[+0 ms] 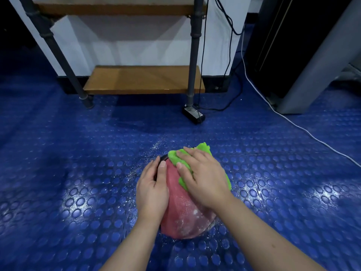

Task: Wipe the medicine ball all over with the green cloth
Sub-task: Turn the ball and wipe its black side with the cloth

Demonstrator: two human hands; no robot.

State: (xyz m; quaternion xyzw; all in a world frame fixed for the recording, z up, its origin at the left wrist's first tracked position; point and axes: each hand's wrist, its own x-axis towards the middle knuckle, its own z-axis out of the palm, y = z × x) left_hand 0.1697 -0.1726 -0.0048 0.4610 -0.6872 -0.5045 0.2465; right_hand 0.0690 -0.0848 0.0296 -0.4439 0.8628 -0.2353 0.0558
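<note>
The medicine ball [181,212] is seen on the blue studded floor [78,173], between and beneath the two hands. The left hand [152,186] is laid flat against the ball's left flank, fingers extended and thumb resting on top; nothing is gripped, and the ball appears merely to be steadied. The right hand [203,178] is spread flat over the green cloth [203,148], which is pressed onto the far upper right of the ball, with folds left showing beyond the fingertips and along the outer edge of the palm.

The wiping is judged to be under way but far from finished. White powdery residue [193,212] is visible on the near face of the ball, below the right wrist, so that area is taken to be unwiped. The underside is hidden against the floor and can only be reached once the ball is turned. More white specks [136,171] are scattered on the floor just beyond the left hand.

No container is seen. Well beyond both hands a shelf unit [144,79] is seen, with a power adapter [193,114] lying at its foot.
</note>
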